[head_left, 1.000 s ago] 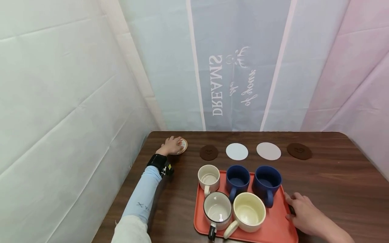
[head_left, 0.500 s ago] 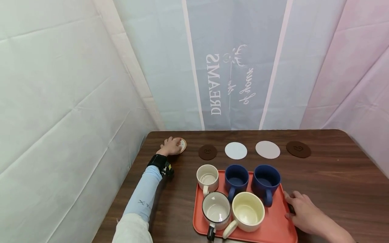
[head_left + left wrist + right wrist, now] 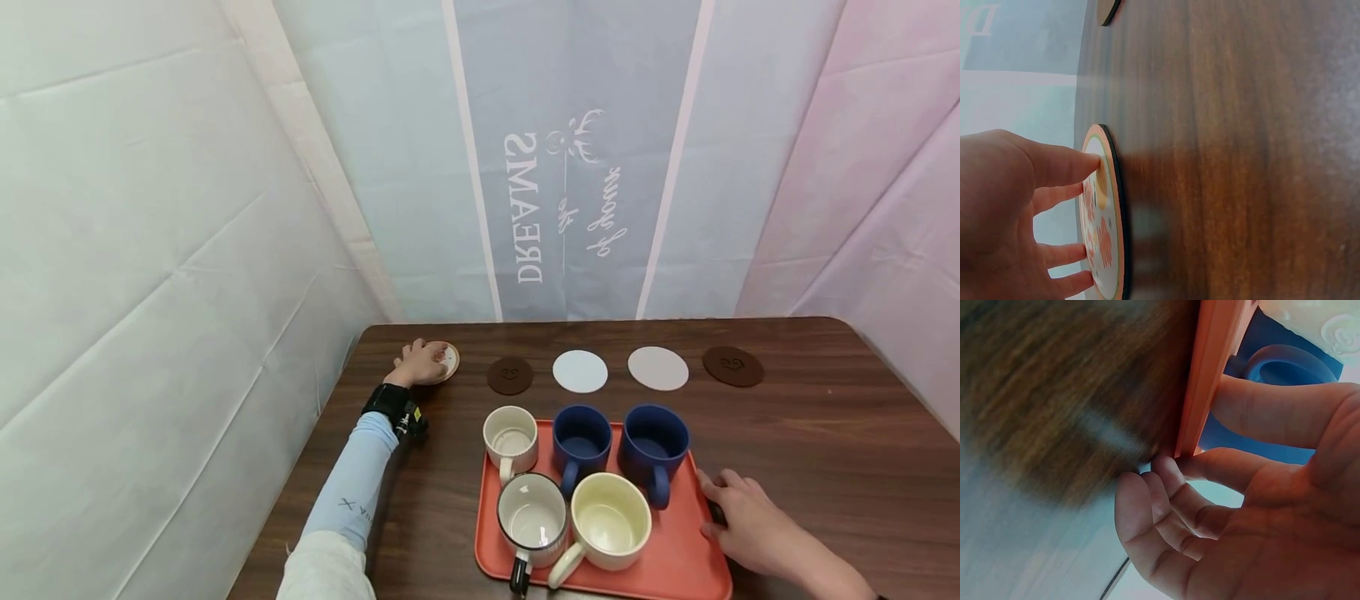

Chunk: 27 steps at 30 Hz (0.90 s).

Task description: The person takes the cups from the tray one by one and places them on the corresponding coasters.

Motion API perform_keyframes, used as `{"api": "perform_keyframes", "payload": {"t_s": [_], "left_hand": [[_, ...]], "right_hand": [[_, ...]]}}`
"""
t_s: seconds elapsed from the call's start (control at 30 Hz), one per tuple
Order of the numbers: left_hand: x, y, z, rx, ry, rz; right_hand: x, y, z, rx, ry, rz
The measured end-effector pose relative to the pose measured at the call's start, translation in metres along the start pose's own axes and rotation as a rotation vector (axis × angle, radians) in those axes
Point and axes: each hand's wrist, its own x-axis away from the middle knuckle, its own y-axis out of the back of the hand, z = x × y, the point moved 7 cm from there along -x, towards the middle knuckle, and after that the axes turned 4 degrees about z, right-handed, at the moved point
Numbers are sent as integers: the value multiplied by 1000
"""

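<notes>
Patterned coaster: flat on the table (image 3: pixel 817 450) beyond the tray (image 3: pixel 686 546), off to its left; it (image 3: pixel 1104 237) has kept its place over the last second.
Left hand (image 3: pixel 418 364): thumb and spread fingertips rest on the coaster's top face, not wrapped round it.
Change: barely any; the head view has drifted slightly, while hands, mugs and coasters keep their places around the tray.
Meaning: seemingly a pause or fine adjustment, the patterned coaster looking settled rather than being carried.
Right hand (image 3: pixel 750 517): grips the tray's right edge, thumb over the rim, fingers curled outside.
Mugs: on the tray, white mug (image 3: pixel 512 443) and two blue mugs (image 3: pixel 582 442) behind, black-rimmed mug (image 3: pixel 532 518) and cream mug (image 3: pixel 611 523) in front.
Other coasters: beyond the tray, left to right, brown coaster (image 3: pixel 510 376), white coaster (image 3: pixel 580 372), pale coaster (image 3: pixel 657 368), second brown coaster (image 3: pixel 732 367).
</notes>
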Motion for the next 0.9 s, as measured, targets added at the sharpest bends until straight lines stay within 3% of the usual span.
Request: {"api": "perform_keyframes", "payload": {"t_s": [0.67,0.9], "left_hand": [[6,-7,-5,-24,-10,3],[27,-6,-19,-50,-2,0]], "right_hand": [[-2,2,0,27,-2,9],[-2,0,0,18,-5,26]]}}
